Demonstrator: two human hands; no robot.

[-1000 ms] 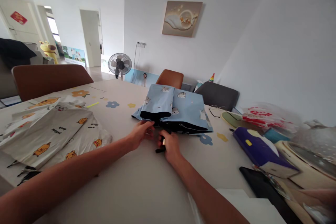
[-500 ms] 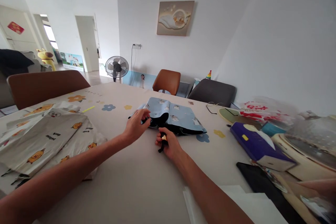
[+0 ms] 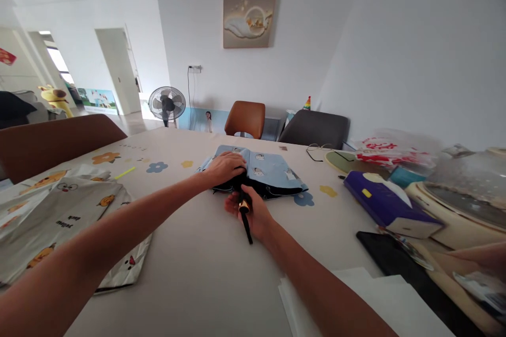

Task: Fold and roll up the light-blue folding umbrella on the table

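Note:
A folded light-blue umbrella [image 3: 272,171] with small animal prints and a black lining lies on the table [image 3: 197,274]. My left hand [image 3: 225,167] rests on top of its near left part, fingers curled over the fabric. My right hand [image 3: 251,216] is closed round the umbrella's black handle [image 3: 245,221], which has a gold ring and sticks out toward me.
A grey umbrella with orange duck prints [image 3: 59,221] lies at the left. A purple box [image 3: 391,205], glasses [image 3: 318,151], a plastic bag [image 3: 389,150], a black flat object [image 3: 399,263] and white papers [image 3: 375,310] crowd the right. Chairs [image 3: 245,118] stand at the far side.
My left hand has moved from the umbrella's near edge up onto its top. The canopy has flattened. My right hand has drawn the black handle out toward me.

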